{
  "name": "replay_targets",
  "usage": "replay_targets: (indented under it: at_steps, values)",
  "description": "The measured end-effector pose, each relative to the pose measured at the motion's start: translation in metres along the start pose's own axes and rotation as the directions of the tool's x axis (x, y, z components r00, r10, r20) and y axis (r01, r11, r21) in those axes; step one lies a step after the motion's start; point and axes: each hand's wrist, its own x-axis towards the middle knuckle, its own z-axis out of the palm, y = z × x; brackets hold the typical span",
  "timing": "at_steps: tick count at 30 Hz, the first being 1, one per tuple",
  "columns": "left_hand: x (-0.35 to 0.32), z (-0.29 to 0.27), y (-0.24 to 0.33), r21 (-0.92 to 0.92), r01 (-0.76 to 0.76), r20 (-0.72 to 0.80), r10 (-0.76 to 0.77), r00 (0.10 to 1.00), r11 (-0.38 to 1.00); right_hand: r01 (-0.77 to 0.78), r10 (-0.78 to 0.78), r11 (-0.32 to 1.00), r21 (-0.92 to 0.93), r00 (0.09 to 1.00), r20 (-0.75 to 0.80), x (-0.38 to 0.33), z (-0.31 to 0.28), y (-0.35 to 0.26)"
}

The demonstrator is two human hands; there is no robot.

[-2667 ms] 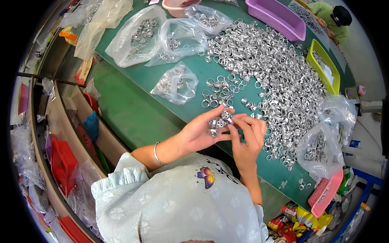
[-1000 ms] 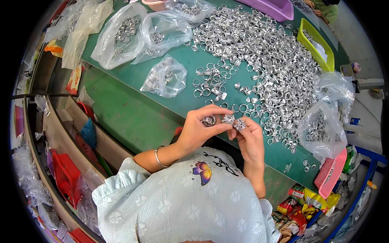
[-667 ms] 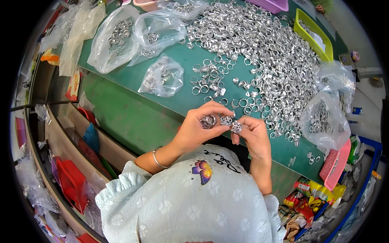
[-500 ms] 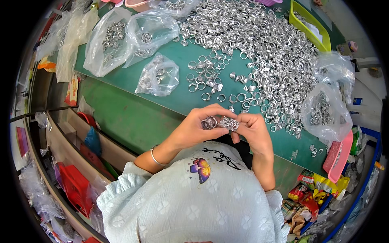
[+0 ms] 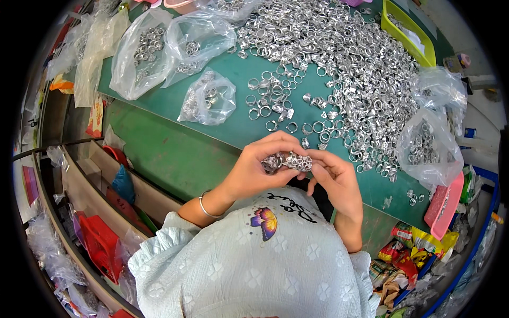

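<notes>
Both hands meet in front of my chest, at the near edge of the green table. My left hand (image 5: 254, 168) is closed round several silver-coloured rings, with one cluster tucked in the palm. A patterned openwork ring group (image 5: 298, 162) sticks out between its thumb and fingers. From the other side, my right hand (image 5: 338, 180) touches the end of that group with its thumb and index finger; its other fingers are curled. Just beyond my hands lie a few loose rings (image 5: 313, 129) and a large heap of silver rings (image 5: 366, 100).
Clear plastic bags of rings (image 5: 122, 71) lie at the left, with a small bag (image 5: 225, 100) nearer. At the right are another bag (image 5: 448, 164), a pink basket (image 5: 440, 225) and a yellow-green basket (image 5: 427, 55). Open drawers (image 5: 154, 196) stand at my left.
The patterned rings between my hands have turned, showing a longer openwork side. My right hand's fingers have shifted, and its thumb sits lower and more extended. The table things stay put.
</notes>
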Motion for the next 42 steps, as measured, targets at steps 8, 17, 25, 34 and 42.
replay_targets:
  at_steps: [8, 17, 25, 34, 42]
  values:
    - [-0.006, 0.005, 0.011, 0.027, -0.015, -0.116, 0.018, 0.993, 1.000, 0.165, -0.167, 0.985, -0.052, 0.985, -0.052, -0.004, 0.011, 0.001]
    - [-0.009, 0.003, 0.012, 0.055, -0.077, -0.116, 0.083, 0.990, 0.995, 0.214, -0.220, 0.974, -0.078, 0.973, -0.072, -0.007, 0.014, 0.002]
    - [-0.011, 0.005, 0.013, 0.042, -0.052, -0.166, 0.058, 0.984, 0.998, 0.240, -0.243, 0.970, -0.044, 0.966, -0.091, -0.008, 0.015, 0.002]
    - [-0.012, 0.006, 0.009, -0.025, -0.043, -0.166, 0.038, 0.985, 0.999, 0.236, -0.238, 0.971, -0.038, 0.968, -0.079, -0.008, 0.014, 0.003]
    - [-0.012, 0.006, 0.010, -0.045, -0.020, -0.159, 0.013, 0.987, 0.999, 0.225, -0.229, 0.973, -0.047, 0.969, -0.091, -0.008, 0.014, 0.005]
